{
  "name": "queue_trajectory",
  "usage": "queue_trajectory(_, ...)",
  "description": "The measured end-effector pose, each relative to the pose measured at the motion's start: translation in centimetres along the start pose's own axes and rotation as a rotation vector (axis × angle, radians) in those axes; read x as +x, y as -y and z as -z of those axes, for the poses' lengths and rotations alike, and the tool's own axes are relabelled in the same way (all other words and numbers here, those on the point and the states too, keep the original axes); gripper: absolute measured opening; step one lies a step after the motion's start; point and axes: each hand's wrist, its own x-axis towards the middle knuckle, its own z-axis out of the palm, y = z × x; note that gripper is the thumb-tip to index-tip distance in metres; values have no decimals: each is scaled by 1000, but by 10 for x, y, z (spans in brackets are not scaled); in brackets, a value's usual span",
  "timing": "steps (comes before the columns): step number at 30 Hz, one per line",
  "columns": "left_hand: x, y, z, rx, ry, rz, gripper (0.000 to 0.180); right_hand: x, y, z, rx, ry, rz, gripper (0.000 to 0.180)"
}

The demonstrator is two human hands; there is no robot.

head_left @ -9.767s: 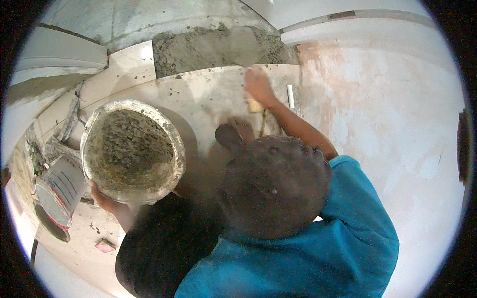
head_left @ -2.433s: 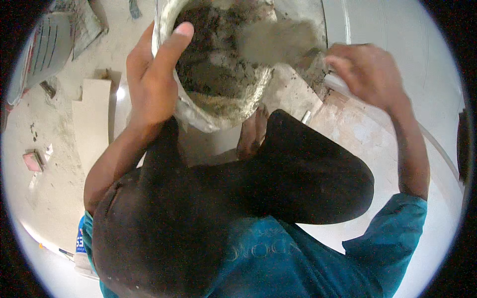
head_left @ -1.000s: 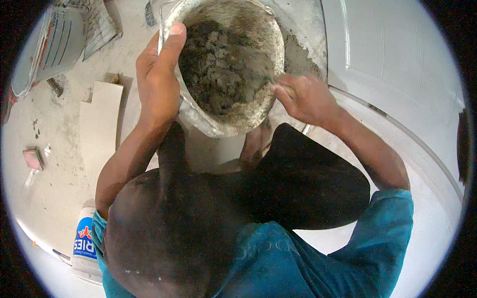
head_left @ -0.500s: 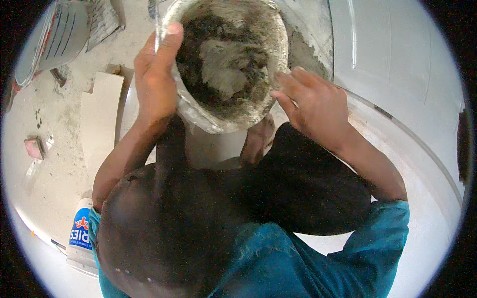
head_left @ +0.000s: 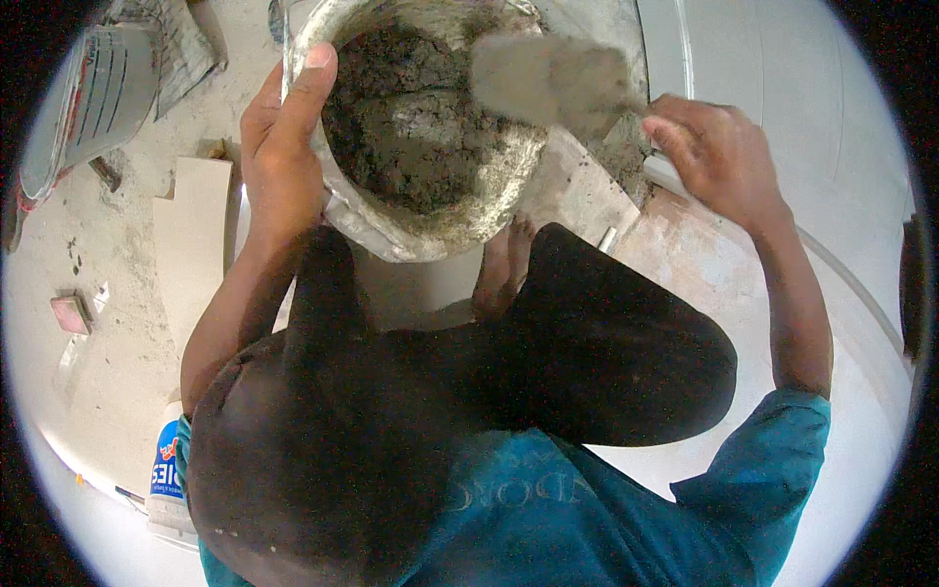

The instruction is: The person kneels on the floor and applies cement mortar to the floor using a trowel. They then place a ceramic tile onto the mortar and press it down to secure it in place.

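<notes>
A pale, mortar-smeared bucket (head_left: 514, 176) is tilted between my knees, with dark grey wet mortar (head_left: 411, 132) inside. My left hand (head_left: 284, 157) grips its left rim, thumb over the top and fingers round the outside. Above the right rim is a trowel (head_left: 558, 83), its blade coated in grey mortar and slightly blurred. My right hand (head_left: 719, 161) is closed round the trowel's handle, which is mostly hidden by the fingers.
Right of the bucket lies a mortar-stained board (head_left: 592, 186); a white panel (head_left: 773, 88) stands beyond. On the left are a clear striped bucket (head_left: 122, 73), a crumpled sack (head_left: 186, 59), a beige strip (head_left: 191, 225), a pinkish block (head_left: 70, 314) and a labelled tub (head_left: 169, 474).
My right hand has moved up and right from the bucket's rim, and the mortar-coated trowel now shows above it. The bucket and my left hand have shifted slightly left.
</notes>
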Motion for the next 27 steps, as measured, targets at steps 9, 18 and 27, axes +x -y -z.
queue_trajectory(9,-12,0,-10,54,12,-60,55,17,36,-87,400,47,156,29)
queue_trajectory(18,0,1,-1,-92,-39,-26,48,-1,42,-21,27,-325,134,29)
queue_trajectory(27,-1,1,-7,11,3,-63,51,23,5,-42,106,-28,163,38)
